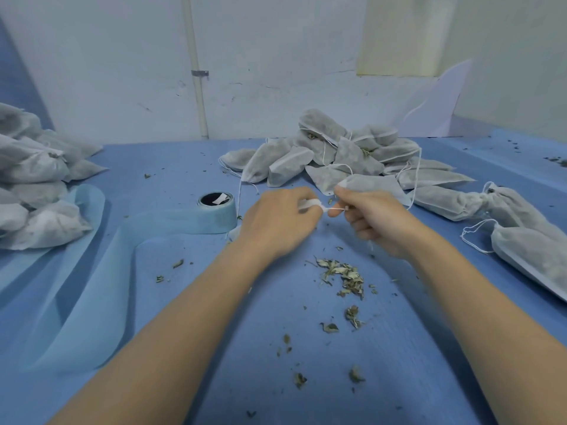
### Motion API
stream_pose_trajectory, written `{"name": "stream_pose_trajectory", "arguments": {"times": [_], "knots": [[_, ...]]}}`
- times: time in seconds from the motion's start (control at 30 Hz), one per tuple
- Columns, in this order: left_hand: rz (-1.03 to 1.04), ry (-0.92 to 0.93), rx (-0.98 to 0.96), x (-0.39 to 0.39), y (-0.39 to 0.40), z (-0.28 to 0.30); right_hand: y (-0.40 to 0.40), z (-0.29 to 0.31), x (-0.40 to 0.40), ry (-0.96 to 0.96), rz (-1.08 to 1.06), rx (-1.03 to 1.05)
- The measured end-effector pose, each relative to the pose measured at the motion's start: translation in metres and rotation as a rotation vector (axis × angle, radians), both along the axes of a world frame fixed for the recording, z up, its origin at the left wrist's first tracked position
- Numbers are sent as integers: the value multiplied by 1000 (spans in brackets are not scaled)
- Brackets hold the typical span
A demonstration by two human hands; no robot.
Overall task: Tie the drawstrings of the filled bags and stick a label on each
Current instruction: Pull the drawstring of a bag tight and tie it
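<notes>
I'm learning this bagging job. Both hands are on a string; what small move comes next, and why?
Probably pull the two hands apart to snug the knot. The left hand and right hand each pinch the white drawstring, which spans a short gap between them, beside the bag.

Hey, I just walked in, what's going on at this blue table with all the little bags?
A person is working a white drawstring between both hands: the left hand and right hand each pinch it, close together over the blue table cover. The filled bag it seems to belong to lies just behind the right hand. More filled bags sit in a pile behind, and another pile at far left. A label roll lies left of the hands, and dried leaf bits are scattered in front.
</notes>
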State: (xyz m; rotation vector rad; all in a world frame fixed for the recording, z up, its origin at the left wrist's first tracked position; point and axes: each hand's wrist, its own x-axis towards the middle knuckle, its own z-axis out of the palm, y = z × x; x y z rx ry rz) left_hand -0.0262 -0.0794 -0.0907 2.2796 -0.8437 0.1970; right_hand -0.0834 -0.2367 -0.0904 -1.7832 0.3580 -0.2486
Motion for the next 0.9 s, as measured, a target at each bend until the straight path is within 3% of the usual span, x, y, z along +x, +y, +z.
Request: {"name": "stream_pose_trajectory", "arguments": {"times": [0.27,0.5,0.6,0.9], "knots": [[-129,-142,34,-1,-4,4,4,2,2,42,107,389],[-212,-8,-191,-4,-4,3,8,9,-1,-7,150,859],[-169,24,-199,-4,-7,1,14,10,0,-27,181,1039],[-98,286,-503,-3,-12,-1,38,6,3,-243,113,1107]]}}
